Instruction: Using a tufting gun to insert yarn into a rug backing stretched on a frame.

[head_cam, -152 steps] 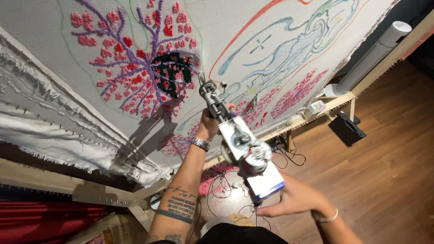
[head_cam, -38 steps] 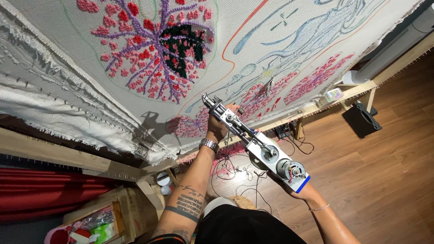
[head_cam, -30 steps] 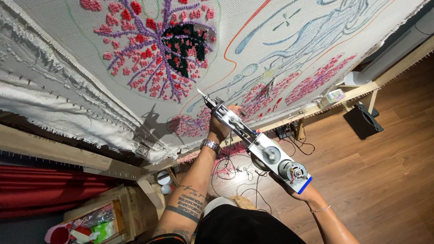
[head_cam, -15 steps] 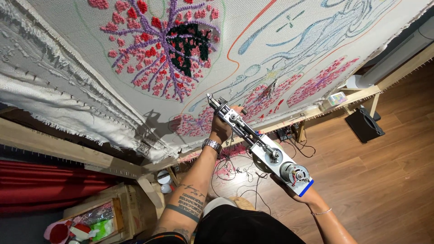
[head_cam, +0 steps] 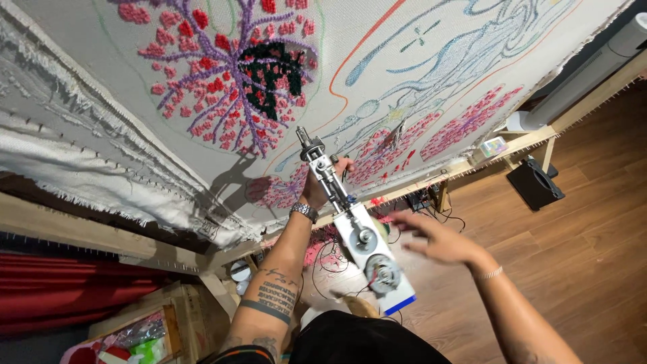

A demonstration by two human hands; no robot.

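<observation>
Stretched tufting cloth on wooden frame above wood floor; left hand grips white tufting gun, right hand spread wide, empty.

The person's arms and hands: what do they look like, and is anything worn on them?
Both arms are bare, with no sleeves in view and no gloves. The left hand has a silver metal watch at its wrist, and dark tattoos, lettering and a solid band, mark that forearm. The right hand, motion-blurred, has a thin pale bracelet at its wrist.
</observation>
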